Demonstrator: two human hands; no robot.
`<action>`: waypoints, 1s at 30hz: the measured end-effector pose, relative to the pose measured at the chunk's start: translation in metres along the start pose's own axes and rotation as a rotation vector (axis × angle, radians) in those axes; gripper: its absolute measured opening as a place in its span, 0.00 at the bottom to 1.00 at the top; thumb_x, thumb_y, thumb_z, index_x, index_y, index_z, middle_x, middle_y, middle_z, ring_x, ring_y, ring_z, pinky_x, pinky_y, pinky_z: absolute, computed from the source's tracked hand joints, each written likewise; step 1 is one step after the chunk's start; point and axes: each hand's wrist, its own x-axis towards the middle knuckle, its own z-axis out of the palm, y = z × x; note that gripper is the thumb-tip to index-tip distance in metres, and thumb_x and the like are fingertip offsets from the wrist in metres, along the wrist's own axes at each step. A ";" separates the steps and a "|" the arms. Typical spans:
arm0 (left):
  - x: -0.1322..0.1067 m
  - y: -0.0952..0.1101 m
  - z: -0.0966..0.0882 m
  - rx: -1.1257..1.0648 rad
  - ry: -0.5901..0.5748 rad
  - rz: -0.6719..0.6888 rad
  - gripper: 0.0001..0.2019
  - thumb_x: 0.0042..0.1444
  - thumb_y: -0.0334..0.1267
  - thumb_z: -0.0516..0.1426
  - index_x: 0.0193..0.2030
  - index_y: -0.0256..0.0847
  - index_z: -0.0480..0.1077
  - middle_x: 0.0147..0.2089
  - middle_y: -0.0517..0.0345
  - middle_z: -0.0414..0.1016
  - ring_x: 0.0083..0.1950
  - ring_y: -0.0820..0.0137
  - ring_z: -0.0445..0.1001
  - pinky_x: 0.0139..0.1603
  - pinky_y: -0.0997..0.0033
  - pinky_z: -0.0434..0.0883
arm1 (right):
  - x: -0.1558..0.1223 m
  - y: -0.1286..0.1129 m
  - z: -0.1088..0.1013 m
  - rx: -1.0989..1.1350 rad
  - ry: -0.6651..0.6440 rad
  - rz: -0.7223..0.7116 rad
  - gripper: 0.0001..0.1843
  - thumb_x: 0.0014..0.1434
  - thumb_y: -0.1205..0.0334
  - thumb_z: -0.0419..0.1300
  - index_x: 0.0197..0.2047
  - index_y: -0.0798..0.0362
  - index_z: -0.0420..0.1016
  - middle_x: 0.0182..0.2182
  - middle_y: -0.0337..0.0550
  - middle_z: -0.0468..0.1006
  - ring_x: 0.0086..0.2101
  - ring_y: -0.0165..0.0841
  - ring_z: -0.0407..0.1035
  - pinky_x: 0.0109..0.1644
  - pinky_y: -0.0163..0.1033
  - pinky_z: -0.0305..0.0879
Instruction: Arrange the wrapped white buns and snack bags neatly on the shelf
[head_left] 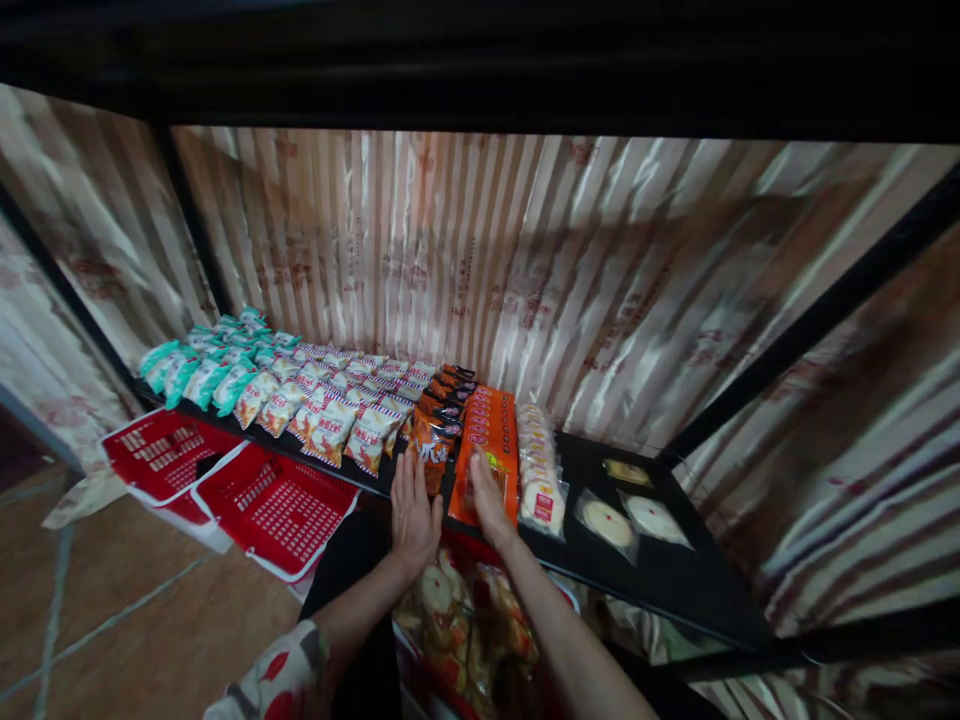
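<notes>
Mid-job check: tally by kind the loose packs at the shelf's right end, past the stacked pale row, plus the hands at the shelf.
Pale round packs: 2
Small yellowish packet: 1
Hands, left hand and right hand: 2
Total: 5

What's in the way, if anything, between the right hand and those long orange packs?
Nothing visible. The right hand is right at the front of the orange packs, overlapping them in this view; I can't tell whether it touches. The left hand is off to the left, by the dark-topped bags.
</notes>
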 end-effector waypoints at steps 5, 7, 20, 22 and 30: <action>0.008 -0.019 0.017 -0.059 -0.023 -0.088 0.34 0.61 0.39 0.47 0.69 0.32 0.36 0.70 0.38 0.42 0.71 0.57 0.39 0.66 0.48 0.53 | 0.014 0.004 0.033 -0.036 -0.053 0.075 0.47 0.56 0.34 0.46 0.69 0.54 0.39 0.68 0.45 0.42 0.66 0.36 0.39 0.68 0.45 0.36; 0.011 -0.027 0.021 -0.084 -0.038 -0.080 0.33 0.62 0.39 0.46 0.69 0.33 0.35 0.70 0.38 0.42 0.71 0.57 0.39 0.66 0.49 0.53 | 0.016 0.009 0.045 -0.065 -0.045 0.067 0.48 0.56 0.35 0.47 0.70 0.54 0.37 0.68 0.46 0.40 0.66 0.36 0.37 0.68 0.46 0.36; 0.025 -0.043 0.028 -0.226 -0.029 -0.026 0.28 0.64 0.35 0.42 0.69 0.35 0.40 0.67 0.43 0.54 0.71 0.61 0.42 0.66 0.53 0.55 | 0.022 0.030 0.081 -0.231 0.096 -0.035 0.40 0.60 0.42 0.45 0.68 0.56 0.41 0.67 0.52 0.46 0.66 0.39 0.36 0.67 0.53 0.39; 0.028 -0.043 0.027 -0.244 -0.004 -0.022 0.27 0.64 0.35 0.42 0.69 0.37 0.41 0.67 0.45 0.55 0.71 0.62 0.43 0.66 0.54 0.55 | 0.022 0.031 0.085 -0.250 0.121 -0.026 0.40 0.61 0.42 0.44 0.68 0.56 0.41 0.67 0.52 0.46 0.66 0.39 0.35 0.67 0.53 0.38; 0.033 -0.049 0.027 -0.277 0.065 -0.040 0.25 0.65 0.36 0.42 0.68 0.38 0.45 0.66 0.46 0.57 0.70 0.63 0.48 0.65 0.56 0.56 | 0.024 0.031 0.092 -0.224 0.117 -0.049 0.42 0.59 0.41 0.46 0.68 0.56 0.39 0.67 0.52 0.44 0.66 0.39 0.38 0.67 0.52 0.38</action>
